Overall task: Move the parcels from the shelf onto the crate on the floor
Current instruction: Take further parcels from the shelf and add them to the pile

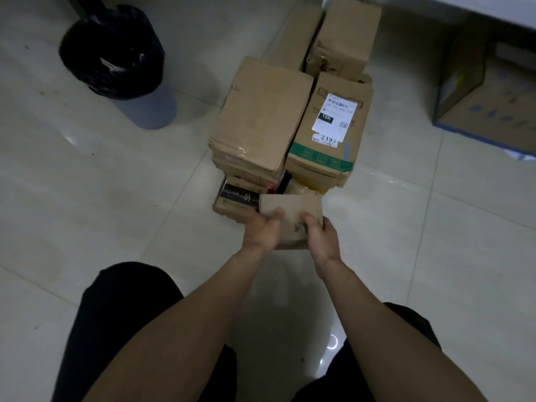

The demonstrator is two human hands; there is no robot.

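A small brown cardboard parcel (293,208) is held low in front of me, just at the near edge of a pile of parcels on the floor. My left hand (262,230) grips its left side and my right hand (322,236) grips its right side, thumbs on top. The pile holds a plain brown box (261,111), a box with a white shipping label (327,126), a dark printed box (237,197) and a taller carton (346,36) behind. The crate under the pile is hidden by the parcels.
A bin lined with a black bag (116,53) stands at the upper left. A large carton with blue print (493,105) sits at the right under a white ledge. Pale floor tiles (101,184) surround the pile. My legs in dark trousers fill the bottom.
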